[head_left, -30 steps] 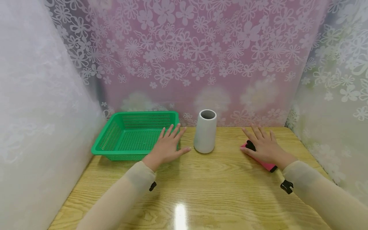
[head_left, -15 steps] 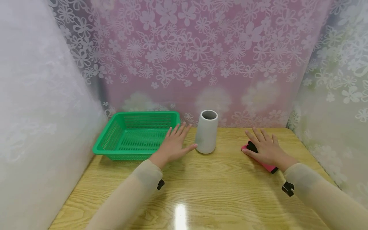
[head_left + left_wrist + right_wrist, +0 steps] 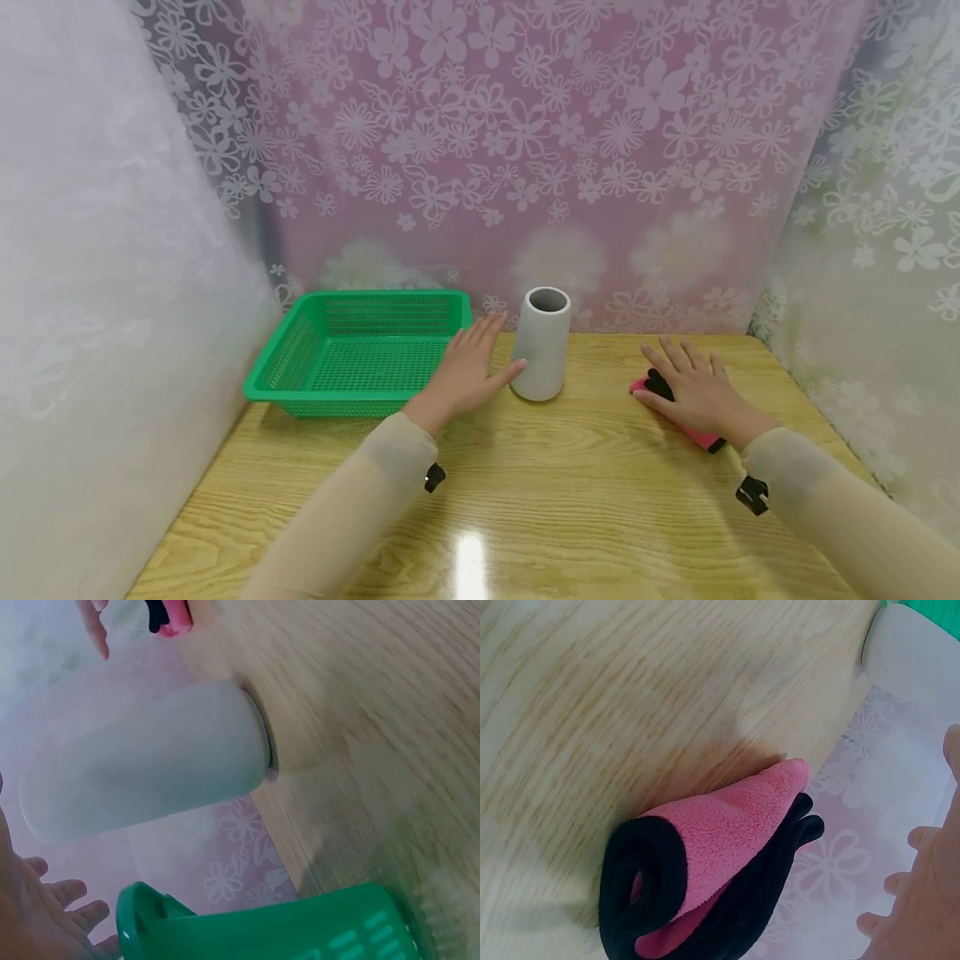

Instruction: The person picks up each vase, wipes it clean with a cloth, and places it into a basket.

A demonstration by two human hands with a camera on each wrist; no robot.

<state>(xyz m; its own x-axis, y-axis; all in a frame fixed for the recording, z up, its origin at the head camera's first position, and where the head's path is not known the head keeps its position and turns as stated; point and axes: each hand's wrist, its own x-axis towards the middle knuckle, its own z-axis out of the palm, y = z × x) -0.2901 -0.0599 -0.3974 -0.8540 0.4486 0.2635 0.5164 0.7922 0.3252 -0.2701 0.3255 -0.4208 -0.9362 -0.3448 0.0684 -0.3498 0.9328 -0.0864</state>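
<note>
A white tapered vase (image 3: 542, 350) stands upright on the wooden table. My left hand (image 3: 463, 371) is beside its left side with fingers stretched out, the thumb close to the vase in the head view; whether it touches I cannot tell. In the left wrist view a gap shows between the fingers and the vase (image 3: 150, 761). My right hand (image 3: 697, 392) hovers with spread fingers over a folded pink and black cloth (image 3: 697, 435). The right wrist view shows the cloth (image 3: 727, 832) lying folded, apart from the fingers.
A green plastic basket (image 3: 258, 385) with perforated walls stands at the left back of the table (image 3: 570, 508), just left of the vase. Flowered curtains (image 3: 525, 150) hang behind the table and along both sides.
My left hand has moved right, away from over the basket's edge and closer to the vase. My right hand stays almost still above the cloth. The vase, basket and cloth keep their places.
</note>
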